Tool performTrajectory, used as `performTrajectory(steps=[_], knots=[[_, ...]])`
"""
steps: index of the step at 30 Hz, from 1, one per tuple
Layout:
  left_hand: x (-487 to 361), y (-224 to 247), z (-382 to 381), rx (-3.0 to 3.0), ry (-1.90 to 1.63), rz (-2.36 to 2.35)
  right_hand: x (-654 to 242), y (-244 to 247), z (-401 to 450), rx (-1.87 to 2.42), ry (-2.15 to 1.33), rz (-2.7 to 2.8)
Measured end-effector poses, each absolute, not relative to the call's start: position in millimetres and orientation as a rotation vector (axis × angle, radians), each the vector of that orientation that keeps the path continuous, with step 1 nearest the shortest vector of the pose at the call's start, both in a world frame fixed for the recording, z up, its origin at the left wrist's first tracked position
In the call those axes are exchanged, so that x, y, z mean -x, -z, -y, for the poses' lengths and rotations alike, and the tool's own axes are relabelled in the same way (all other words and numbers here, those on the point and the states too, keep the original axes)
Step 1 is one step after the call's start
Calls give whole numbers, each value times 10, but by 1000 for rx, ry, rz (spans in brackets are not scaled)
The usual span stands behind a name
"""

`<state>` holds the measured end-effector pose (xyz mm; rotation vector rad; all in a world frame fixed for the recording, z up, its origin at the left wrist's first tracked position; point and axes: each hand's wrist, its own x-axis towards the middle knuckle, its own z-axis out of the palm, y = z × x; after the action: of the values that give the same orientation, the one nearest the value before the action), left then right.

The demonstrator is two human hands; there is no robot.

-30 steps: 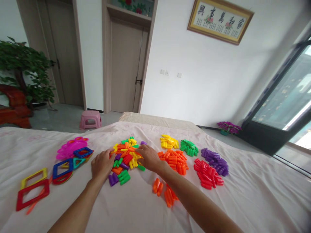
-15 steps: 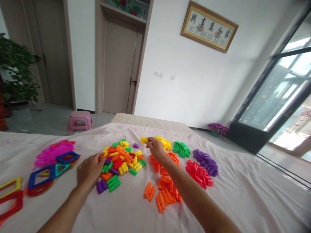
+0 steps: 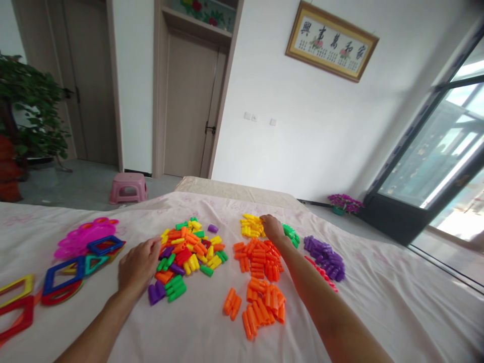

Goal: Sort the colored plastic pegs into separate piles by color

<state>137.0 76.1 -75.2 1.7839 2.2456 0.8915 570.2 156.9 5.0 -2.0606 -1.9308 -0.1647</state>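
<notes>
My left hand (image 3: 139,263) is closed at the left edge of a mixed pile of coloured pieces (image 3: 191,249); what its fingertips hold, if anything, is too small to tell. At the right side of the yellow pile (image 3: 251,225) is my right hand (image 3: 273,229), fingers bent and fingertips partly hidden. Below it lie orange pieces (image 3: 259,257). My right hand and forearm partly cover the green pile (image 3: 291,235) and the red pile (image 3: 321,272). Purple pieces (image 3: 325,258) form another pile farther right.
Magnetic-looking frames (image 3: 64,277) and a pink flower-shaped item (image 3: 86,237) lie left on the cloth-covered surface (image 3: 196,327). A single purple piece (image 3: 213,228) sits behind the mixed pile. Beyond the surface stands a pink stool (image 3: 128,188).
My right hand, which held a yellow piece between the piles, has moved right to the yellow pile. My left hand has stayed beside the mixed pile. The view has shifted slightly.
</notes>
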Motion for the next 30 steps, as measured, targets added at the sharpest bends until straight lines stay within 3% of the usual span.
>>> performTrajectory(steps=[9,17,30], knots=[[-1386,720,-750,-1784,-882,-2229,-5576,-59,-1412,1927,166,1948],[-1392,680,-727,-1778,-865,-2236,-4563,-9,-772,1477,-140,2309],[-1365,734,-749,-1823,-848,-2229,-3915,107,-292,1514,-108,2680]])
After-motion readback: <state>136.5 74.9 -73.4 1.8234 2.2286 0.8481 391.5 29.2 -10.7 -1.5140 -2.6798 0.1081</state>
